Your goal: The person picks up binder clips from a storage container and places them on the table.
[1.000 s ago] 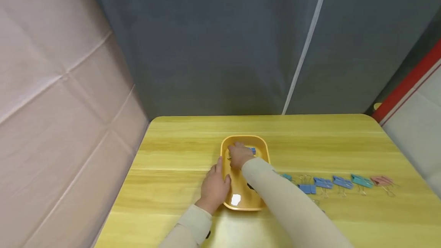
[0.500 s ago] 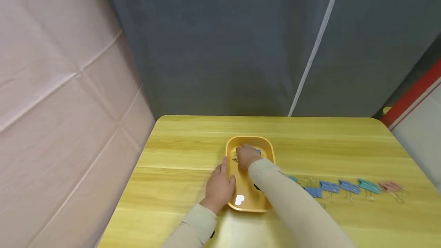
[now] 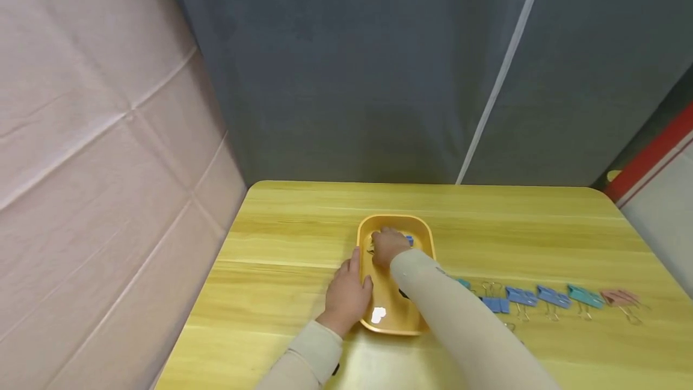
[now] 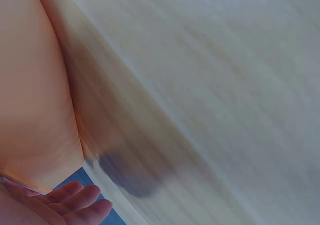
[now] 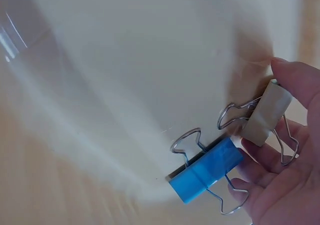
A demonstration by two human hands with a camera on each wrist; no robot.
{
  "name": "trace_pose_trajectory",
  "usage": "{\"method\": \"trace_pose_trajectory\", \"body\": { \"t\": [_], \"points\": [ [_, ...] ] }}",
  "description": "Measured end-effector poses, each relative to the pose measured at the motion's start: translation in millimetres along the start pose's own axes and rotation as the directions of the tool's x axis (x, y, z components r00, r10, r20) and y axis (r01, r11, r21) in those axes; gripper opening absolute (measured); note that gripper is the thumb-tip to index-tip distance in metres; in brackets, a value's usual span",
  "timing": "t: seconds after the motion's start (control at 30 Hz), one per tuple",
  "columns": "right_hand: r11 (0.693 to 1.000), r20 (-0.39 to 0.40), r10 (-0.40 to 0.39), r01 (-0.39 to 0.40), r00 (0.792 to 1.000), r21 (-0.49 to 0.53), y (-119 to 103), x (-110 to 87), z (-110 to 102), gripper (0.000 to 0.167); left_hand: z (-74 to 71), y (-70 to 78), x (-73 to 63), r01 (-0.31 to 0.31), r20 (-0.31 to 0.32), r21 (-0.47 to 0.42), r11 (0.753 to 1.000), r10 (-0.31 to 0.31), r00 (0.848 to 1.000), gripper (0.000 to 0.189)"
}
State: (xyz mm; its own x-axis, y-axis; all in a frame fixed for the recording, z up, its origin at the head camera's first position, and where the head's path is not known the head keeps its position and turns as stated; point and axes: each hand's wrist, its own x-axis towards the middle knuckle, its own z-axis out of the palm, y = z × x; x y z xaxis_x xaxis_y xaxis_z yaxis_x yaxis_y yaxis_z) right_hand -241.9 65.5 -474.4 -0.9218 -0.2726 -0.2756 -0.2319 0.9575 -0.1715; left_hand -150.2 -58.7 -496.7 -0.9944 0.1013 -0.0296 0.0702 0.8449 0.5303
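In the head view a yellow tray (image 3: 425,324) stands on the wooden table. My left hand (image 3: 346,294) holds its left side, thumb over the rim and fingers along the outer wall. In the left wrist view the left fingertips (image 4: 92,202) show beside it. My right hand (image 3: 388,245) reaches into the tray's far part. There, in the right wrist view, its thumb and fingers hold a pale yellow binder clip (image 5: 267,112) with silver wire handles. A blue binder clip (image 5: 206,170) lies right beside it, close to the lower fingers.
To the right of the tray several binder clips lie in a row, among them a blue clip (image 3: 553,297), a teal clip (image 3: 585,295) and a pink clip (image 3: 619,298). My right sleeve (image 3: 465,312) hides part of the row. A dark curtain (image 3: 346,77) hangs behind the table.
The head view has shifted slightly, so the tray and clips appear farther right. Within the tray, my right hand has moved a little away from the left wall. My left hand stays on the tray.
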Motion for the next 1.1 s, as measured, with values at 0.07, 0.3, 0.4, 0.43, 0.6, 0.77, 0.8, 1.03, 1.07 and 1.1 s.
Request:
{"method": "trace_pose_trajectory", "body": {
  "t": [0.07, 0.3, 0.4, 0.43, 0.6, 0.77, 0.8, 1.03, 1.07, 1.1],
  "points": [
    [1.000, -0.001, 0.000, 0.000, 1.000, -0.017, 0, 1.2, 1, 0.049, 0.1, 0.3, -0.1, -0.001, -0.002, 0.001, 1.000, 0.001, 1.000, 0.064],
    [1.000, -0.017, 0.008, -0.008, 1.000, -0.018, 1, 3.2, 5, 0.045, 0.7, 0.8, -0.1, -0.003, -0.003, 0.000, 1.000, 0.003, 1.000, 0.064],
    [1.000, -0.019, 0.010, -0.010, 1.000, -0.011, 2, 3.1, 5, 0.044, 0.3, 1.4, 0.0, -0.005, -0.004, -0.001, 1.000, 0.005, 1.000, 0.063],
    [1.000, -0.018, 0.010, -0.010, 1.000, -0.011, 2, 3.1, 5, 0.044, 0.1, 1.7, 0.0, -0.005, -0.005, -0.001, 1.000, 0.005, 1.000, 0.063],
    [1.000, -0.014, 0.010, -0.010, 1.000, 0.002, 4, 2.7, 5, 0.044, 0.6, 2.7, 0.4, -0.010, -0.008, -0.006, 1.000, 0.010, 1.000, 0.063],
    [1.000, -0.013, 0.005, -0.005, 1.000, 0.023, 6, 2.1, 3, 0.046, 1.8, 2.0, 2.9, -0.016, -0.010, 0.003, 1.000, 0.016, 1.000, 0.063],
    [0.999, -0.018, 0.004, -0.004, 1.000, 0.032, 6, 1.9, 3, 0.046, 2.0, 1.7, 3.5, -0.017, -0.010, 0.006, 1.000, 0.017, 1.000, 0.064],
    [0.997, -0.038, -0.023, 0.026, 0.999, 0.070, 7, -2.1, -5, 0.044, 1.2, 0.6, 5.5, -0.020, -0.010, 0.005, 1.000, 0.020, 1.000, 0.064],
    [0.997, -0.035, -0.026, 0.029, 0.999, 0.074, 7, -3.3, -7, 0.045, 1.0, 0.6, 5.5, -0.019, -0.009, 0.005, 1.000, 0.019, 1.000, 0.064],
    [0.997, -0.026, -0.027, 0.029, 0.999, 0.076, 7, -4.5, -9, 0.045, 1.0, 0.5, 5.6, -0.018, -0.008, 0.005, 1.000, 0.018, 1.000, 0.064]
  ]
}}
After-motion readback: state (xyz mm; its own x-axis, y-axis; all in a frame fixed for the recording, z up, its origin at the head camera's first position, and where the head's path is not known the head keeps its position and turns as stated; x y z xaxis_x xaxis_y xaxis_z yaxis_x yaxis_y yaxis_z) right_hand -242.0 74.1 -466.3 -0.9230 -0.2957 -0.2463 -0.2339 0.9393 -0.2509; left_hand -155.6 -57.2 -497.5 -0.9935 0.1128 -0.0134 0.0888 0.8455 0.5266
